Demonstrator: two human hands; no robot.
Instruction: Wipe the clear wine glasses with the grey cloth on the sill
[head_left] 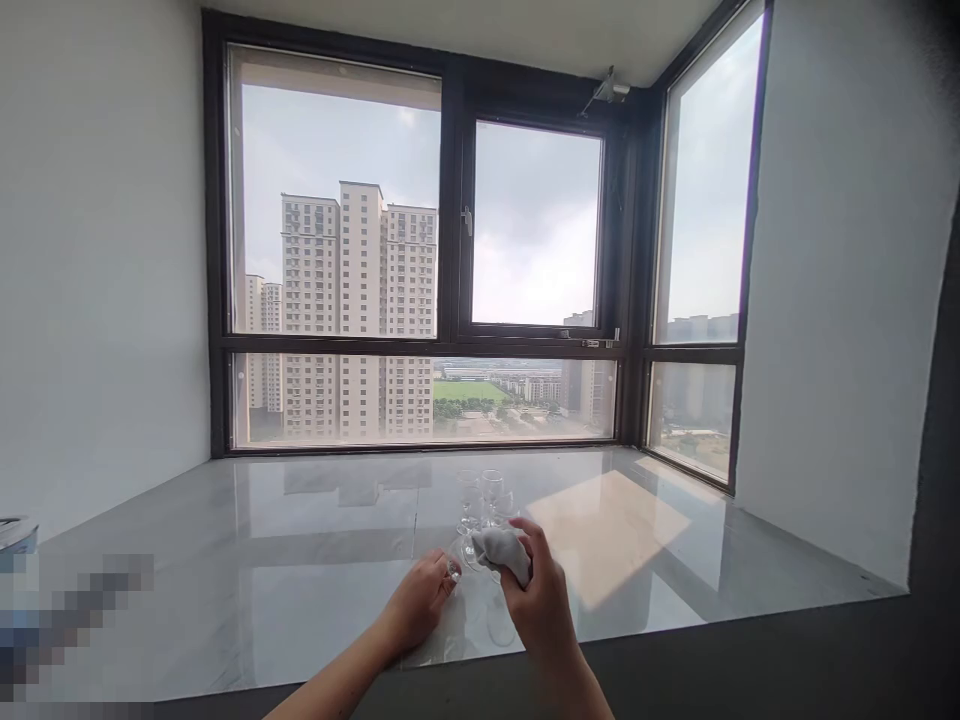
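Observation:
Near the front edge of a glossy grey sill, my left hand is closed on a small clear glass piece that shows at its fingertips. To its right, my right hand grips a bunched grey cloth between thumb and fingers. Several clear stemmed glasses stand together just behind the cloth, partly hidden by it. Around the cloth, the outlines of glass and reflections are hard to tell apart.
Dark-framed windows rise behind the sill, with white walls at both sides. A round container is at the far left edge, beside a pixelated patch. Sunlight falls on the sill's right part.

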